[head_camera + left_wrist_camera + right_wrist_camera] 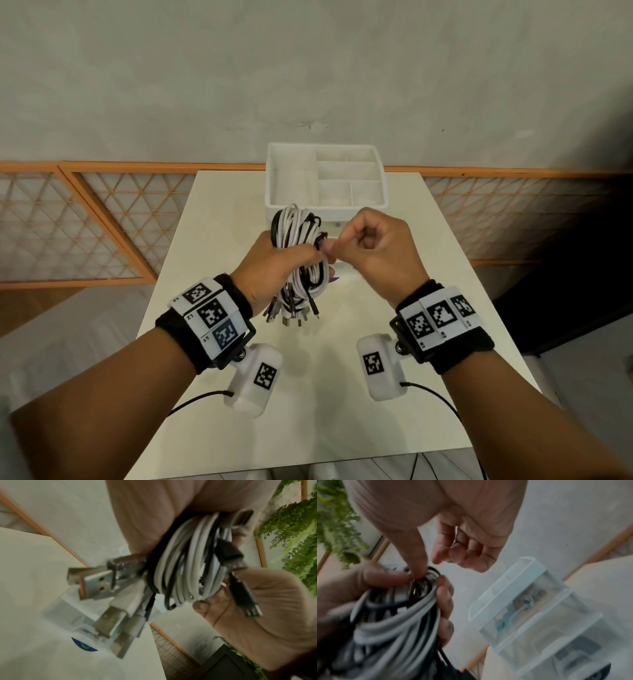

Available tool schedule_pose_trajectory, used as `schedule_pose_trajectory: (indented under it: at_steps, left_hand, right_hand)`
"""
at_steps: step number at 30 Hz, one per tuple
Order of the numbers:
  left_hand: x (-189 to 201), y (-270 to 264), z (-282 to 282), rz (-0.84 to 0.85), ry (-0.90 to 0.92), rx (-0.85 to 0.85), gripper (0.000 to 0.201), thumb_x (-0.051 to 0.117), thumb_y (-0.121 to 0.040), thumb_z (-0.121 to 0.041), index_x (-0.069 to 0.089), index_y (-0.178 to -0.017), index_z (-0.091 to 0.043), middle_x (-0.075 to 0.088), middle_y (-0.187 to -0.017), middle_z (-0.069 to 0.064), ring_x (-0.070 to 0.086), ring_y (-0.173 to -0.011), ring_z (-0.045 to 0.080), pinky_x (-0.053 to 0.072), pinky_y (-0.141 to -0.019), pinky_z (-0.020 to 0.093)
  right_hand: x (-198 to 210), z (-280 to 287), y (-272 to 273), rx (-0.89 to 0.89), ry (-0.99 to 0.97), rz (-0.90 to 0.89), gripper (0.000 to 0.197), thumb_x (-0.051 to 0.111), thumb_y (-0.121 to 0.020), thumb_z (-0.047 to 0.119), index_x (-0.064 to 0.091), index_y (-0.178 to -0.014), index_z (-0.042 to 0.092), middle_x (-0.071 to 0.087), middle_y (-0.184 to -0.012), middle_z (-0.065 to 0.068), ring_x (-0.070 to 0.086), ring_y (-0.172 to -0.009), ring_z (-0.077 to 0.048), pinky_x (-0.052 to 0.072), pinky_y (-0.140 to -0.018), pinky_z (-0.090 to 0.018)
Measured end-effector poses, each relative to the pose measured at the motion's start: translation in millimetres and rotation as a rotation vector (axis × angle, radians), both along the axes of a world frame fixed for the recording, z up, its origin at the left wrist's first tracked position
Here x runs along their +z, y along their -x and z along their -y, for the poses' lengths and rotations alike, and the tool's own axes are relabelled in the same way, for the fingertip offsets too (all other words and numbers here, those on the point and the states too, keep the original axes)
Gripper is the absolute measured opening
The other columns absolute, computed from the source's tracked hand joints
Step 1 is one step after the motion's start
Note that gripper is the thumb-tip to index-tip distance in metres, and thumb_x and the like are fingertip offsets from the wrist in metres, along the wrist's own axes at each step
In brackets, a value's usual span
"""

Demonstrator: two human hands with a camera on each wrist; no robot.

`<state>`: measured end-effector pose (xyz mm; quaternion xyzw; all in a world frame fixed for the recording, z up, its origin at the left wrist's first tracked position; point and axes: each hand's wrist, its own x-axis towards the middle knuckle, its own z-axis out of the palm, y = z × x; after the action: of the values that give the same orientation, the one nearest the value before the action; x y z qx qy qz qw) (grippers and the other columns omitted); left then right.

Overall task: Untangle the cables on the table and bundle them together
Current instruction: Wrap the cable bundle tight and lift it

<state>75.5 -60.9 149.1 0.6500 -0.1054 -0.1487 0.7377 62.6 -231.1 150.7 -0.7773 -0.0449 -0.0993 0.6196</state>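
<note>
A coiled bundle of white and black cables (301, 250) is held upright above the table by my left hand (274, 263), whose fingers wrap round its middle. Several USB plugs (291, 313) hang from the bundle's lower end; the left wrist view shows these plugs (96, 582) close up beside the coil (185, 566). My right hand (370, 246) is just right of the bundle, fingers curled, thumb and forefinger pinching a black strand at the coil's edge (419, 577). In the right wrist view the cables (393, 622) fill the lower left.
A white compartmented organizer box (325, 178) stands on clear drawers at the table's far edge, just behind the bundle. The pale table (308, 394) has bare surface below my hands. An orange lattice railing (102, 219) runs behind, and green plants (295, 520) hang nearby.
</note>
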Motion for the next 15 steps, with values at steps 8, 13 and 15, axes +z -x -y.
schedule_pose_trajectory:
  at_steps: [8, 13, 15]
  left_hand:
    - [1.3, 1.4, 14.2, -0.059, 0.088, 0.015, 0.013, 0.059, -0.071, -0.001, 0.066, -0.082, -0.002, 0.057, -0.075, 0.014, 0.058, -0.071, 0.025, 0.049, -0.063, 0.032]
    - [5.6, 0.4, 14.1, -0.098, 0.081, -0.063, 0.029, 0.058, -0.075, -0.001, 0.065, -0.102, 0.006, 0.059, -0.087, 0.02, 0.059, -0.081, 0.029, 0.052, -0.066, 0.033]
    - [6.3, 0.3, 14.2, -0.111, 0.057, -0.088, 0.028, 0.06, -0.076, -0.002, 0.065, -0.103, 0.005, 0.061, -0.089, 0.023, 0.062, -0.081, 0.032, 0.054, -0.069, 0.037]
  right_hand:
    - [-5.1, -25.9, 5.4, 0.351, -0.088, -0.223, 0.104, 0.078, -0.066, -0.018, 0.027, -0.148, 0.02, 0.065, -0.117, -0.002, 0.068, -0.104, -0.014, 0.057, -0.092, -0.04]
    - [-15.0, -35.6, -0.7, 0.102, -0.078, -0.063, 0.09, 0.08, -0.051, -0.003, 0.045, -0.131, 0.018, 0.067, -0.11, -0.006, 0.068, -0.102, -0.022, 0.058, -0.088, -0.05]
    - [-18.5, -36.4, -1.9, 0.069, -0.082, -0.057, 0.089, 0.08, -0.048, 0.001, 0.047, -0.129, 0.017, 0.067, -0.107, -0.007, 0.068, -0.101, -0.024, 0.059, -0.086, -0.05]
